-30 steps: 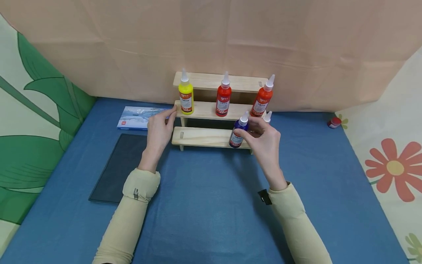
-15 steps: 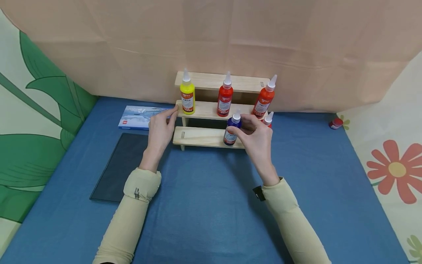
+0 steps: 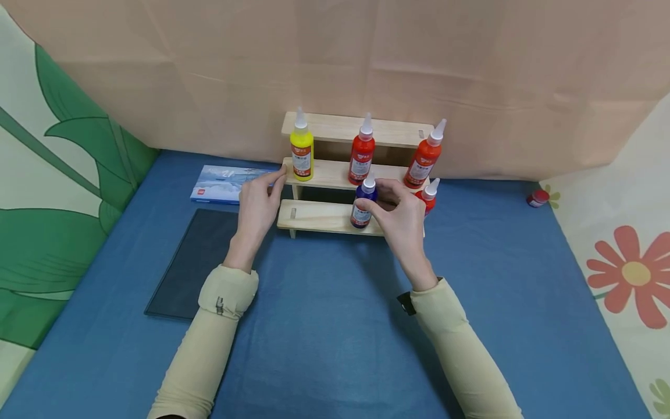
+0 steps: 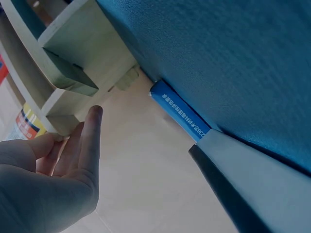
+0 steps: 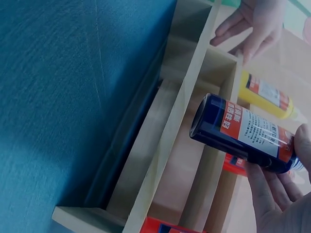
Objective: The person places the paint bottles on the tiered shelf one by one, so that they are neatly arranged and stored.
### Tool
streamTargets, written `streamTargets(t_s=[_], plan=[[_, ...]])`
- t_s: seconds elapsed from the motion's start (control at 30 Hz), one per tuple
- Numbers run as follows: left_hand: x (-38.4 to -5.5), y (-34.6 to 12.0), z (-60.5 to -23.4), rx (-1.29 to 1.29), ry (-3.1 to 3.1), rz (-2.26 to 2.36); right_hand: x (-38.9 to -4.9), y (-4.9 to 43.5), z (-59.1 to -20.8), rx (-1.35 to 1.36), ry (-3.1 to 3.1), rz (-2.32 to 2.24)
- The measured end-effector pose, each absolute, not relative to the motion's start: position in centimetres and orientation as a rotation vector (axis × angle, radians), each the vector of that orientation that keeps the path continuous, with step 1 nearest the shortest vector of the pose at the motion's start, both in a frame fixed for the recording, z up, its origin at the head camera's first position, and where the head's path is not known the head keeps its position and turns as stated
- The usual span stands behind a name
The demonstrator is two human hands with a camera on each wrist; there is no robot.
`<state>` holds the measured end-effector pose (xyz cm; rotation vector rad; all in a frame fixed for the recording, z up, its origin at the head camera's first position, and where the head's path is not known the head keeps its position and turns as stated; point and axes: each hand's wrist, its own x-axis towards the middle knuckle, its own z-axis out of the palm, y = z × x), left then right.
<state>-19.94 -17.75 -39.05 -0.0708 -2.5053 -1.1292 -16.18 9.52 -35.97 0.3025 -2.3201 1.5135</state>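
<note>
My right hand point(image 3: 400, 218) grips a dark blue paint bottle point(image 3: 361, 203) near its white nozzle cap. In the right wrist view the bottle's base shows, held just off the lowest step of a three-step wooden display stand point(image 3: 319, 215). My left hand point(image 3: 259, 203) holds the left end of the middle step between thumb and fingers, one finger stretched out in the left wrist view. A yellow paint bottle point(image 3: 302, 148) and a red one point(image 3: 362, 154) stand on the middle step. An orange-red bottle point(image 3: 424, 160) leans at its right end. Another red bottle point(image 3: 429, 198) is partly hidden behind my right hand.
A flat blue-and-white box point(image 3: 217, 183) and a dark rectangular board point(image 3: 193, 262) lie left of the stand. At the far right lies a small red-capped jar point(image 3: 538, 198). A beige cloth point(image 3: 335, 58) hangs behind the stand.
My right hand has moved left along the lowest step with the dark blue bottle, uncovering more of the red bottle on the right. The left hand stays at the stand's end.
</note>
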Motion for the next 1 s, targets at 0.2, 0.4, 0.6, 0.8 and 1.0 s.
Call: streamTargets(t_s=[0.2,0.4,0.6,0.8,1.0], plan=[[-19.6,-17.5,-38.8,-0.073,-2.510,-1.148,-16.2,9.3,-36.2,0.305,-2.315,1.537],[-19.4,-17.3,-38.7,-0.089,-2.508,-1.160,-16.1,9.2,-36.7,0.317,-2.328,1.508],[-19.3,-17.4,-38.7,-0.102,-2.502,-1.159,-16.0,9.3,-36.9,0.315,-2.334,1.489],[-19.3,-17.4,-38.7,-0.099,-2.511,-1.154,-16.0,9.2,-37.0,0.314,-2.346,1.492],[-19.6,-17.3,-38.8,-0.104,-2.509,-1.149,-16.0,9.4,-37.1,0.318,-2.357,1.476]])
